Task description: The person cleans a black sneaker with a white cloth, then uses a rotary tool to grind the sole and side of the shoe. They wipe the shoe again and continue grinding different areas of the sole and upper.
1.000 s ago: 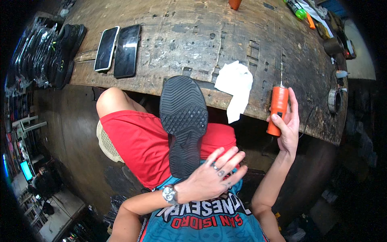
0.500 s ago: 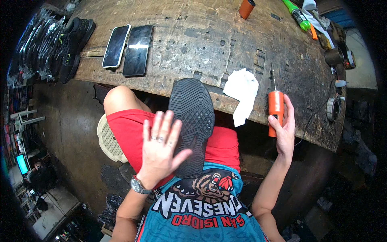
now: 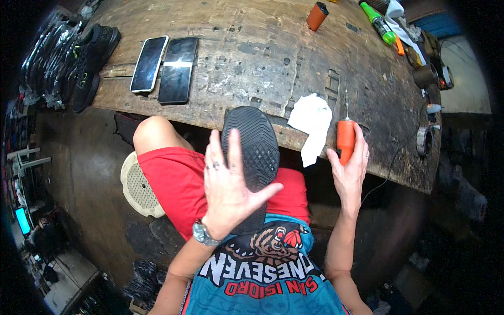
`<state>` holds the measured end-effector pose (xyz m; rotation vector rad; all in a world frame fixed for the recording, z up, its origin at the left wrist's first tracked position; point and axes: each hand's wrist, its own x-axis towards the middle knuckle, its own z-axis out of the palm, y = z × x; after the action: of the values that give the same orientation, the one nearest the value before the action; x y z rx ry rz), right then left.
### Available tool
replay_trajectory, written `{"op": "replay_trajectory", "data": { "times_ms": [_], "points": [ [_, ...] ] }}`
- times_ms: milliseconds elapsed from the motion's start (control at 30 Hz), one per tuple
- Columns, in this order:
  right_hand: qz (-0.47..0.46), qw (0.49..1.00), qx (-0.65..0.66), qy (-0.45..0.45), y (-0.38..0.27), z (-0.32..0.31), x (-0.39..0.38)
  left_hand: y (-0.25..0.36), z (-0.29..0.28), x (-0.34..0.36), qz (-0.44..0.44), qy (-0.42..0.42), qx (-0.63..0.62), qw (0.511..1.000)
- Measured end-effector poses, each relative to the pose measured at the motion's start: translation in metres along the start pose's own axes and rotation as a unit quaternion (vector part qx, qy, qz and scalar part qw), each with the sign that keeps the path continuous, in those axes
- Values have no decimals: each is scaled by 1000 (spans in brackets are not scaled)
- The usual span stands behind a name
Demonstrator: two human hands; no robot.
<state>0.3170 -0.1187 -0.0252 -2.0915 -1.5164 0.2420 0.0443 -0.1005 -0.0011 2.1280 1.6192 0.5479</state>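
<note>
My left hand [image 3: 226, 194] is spread open, palm down, over a black shoe sole [image 3: 249, 139] with a wavy and diamond tread. Whether the palm touches the tread cannot be told. The sole lies tread-up over my lap, its far end close to the bench edge. At the bench's front edge, my right hand [image 3: 350, 168] is around the rear of an orange power tool [image 3: 345, 137], thumb on its left and fingers along its right. A thin metal bit points away from me. Left of the tool, crumpled white paper [image 3: 311, 118] hangs over the edge.
On the worn wooden bench [image 3: 236, 63] lie two phones [image 3: 177, 79], an orange block-like piece [image 3: 317, 17], a green bottle [image 3: 378, 23] and a tape roll [image 3: 424, 142]. Black shoes [image 3: 94, 63] and plastic-wrapped goods [image 3: 50, 68] are at far left. A cable [image 3: 379, 185] hangs near my right hand.
My left hand has moved right and forward over the sole. My right thumb has shifted from the tool's top to its left side. The whole view has moved slightly.
</note>
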Motion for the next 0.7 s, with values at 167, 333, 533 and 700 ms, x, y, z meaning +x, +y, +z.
{"op": "replay_trajectory", "data": {
  "times_ms": [167, 333, 533, 700],
  "points": [
    [-47, 992, 45, 107, -13, 2, -3, 6, 14, -2, -25, 7, -31, 999],
    [-92, 984, 99, 119, -29, 3, -1, -30, -5, -12, 7, 40, -179, 983],
    [-131, 984, 104, 67, -45, 8, 8, -43, -11, -26, 84, 28, -409, 908],
    [-153, 986, -43, 42, -49, 29, 22, -46, -11, -29, 121, -5, -468, 875]
  ]
}}
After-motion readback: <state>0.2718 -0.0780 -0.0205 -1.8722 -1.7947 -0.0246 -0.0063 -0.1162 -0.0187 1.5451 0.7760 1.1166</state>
